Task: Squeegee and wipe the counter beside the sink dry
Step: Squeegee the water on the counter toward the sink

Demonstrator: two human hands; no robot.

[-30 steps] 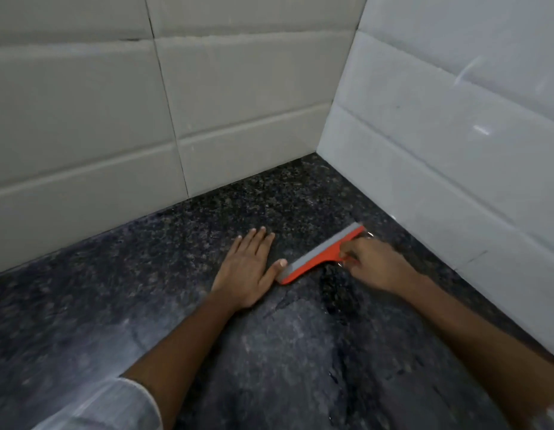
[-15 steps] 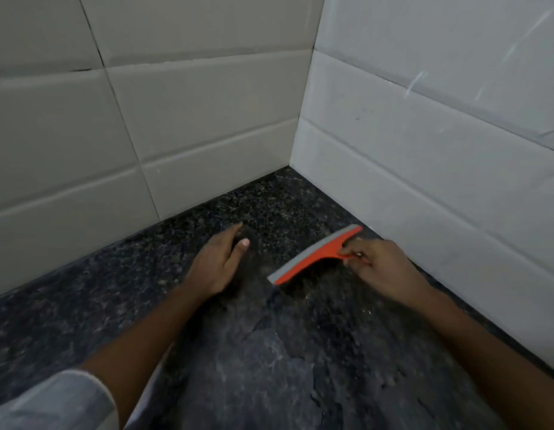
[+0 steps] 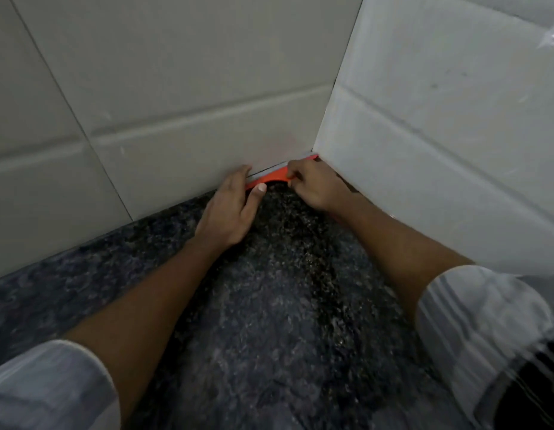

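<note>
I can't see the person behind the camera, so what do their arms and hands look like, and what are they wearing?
Both forearms are bare. The left sleeve and right sleeve are pale, faintly striped and end near the elbows. Left hand and right hand show no gloves.

Squeegee (image 3: 271,178) ends hidden behind both hands; handle unseen.
</note>
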